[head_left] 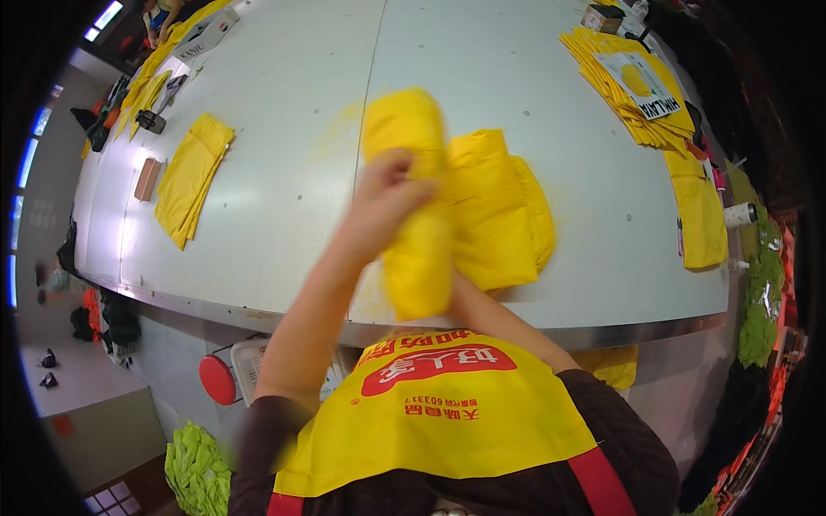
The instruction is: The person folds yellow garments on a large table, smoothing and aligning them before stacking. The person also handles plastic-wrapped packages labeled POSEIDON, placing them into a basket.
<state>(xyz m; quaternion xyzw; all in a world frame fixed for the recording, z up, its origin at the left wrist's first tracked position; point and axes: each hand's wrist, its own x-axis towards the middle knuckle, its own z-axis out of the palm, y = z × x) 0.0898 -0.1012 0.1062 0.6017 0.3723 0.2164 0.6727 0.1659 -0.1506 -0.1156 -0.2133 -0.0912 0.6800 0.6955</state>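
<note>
In front of me, a long folded yellow cloth (413, 267) is lifted above the table, somewhat smeared by motion. My left hand (391, 202) has its fingers curled round the near side of this cloth. From the right, my other forearm (490, 314) reaches in beneath the cloth, which hides my right hand and its fingers. Just right of the lifted piece, a second folded yellow cloth bundle (499, 215) lies on the table, its left edge partly covered.
A pale worktable (284, 172) spreads before me. Yellow cloth stacks lie at left (196, 181) and far right (619, 86). A small brown block (146, 179) sits by the left stack; a white thread cone (738, 215) stands right. A white box (206, 34) is far left, near another person (159, 17).
</note>
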